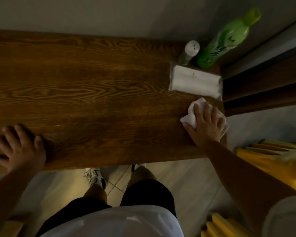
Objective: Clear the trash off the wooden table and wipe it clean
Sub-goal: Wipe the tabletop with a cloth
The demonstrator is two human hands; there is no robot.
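The dark wooden table fills the middle of the view. My right hand presses flat on a crumpled white tissue near the table's right end, fingers spread over it. My left hand rests on the table's near left edge, fingers apart and holding nothing. A white tissue pack lies just beyond the right hand. Behind it stand a small shaker with a white cap and a green bottle, both at the far right corner.
A grey wall runs along the table's far side. A dark wooden frame stands right of the table. Yellow slatted furniture sits at the right on the tiled floor. My legs and shoes stand at the near edge.
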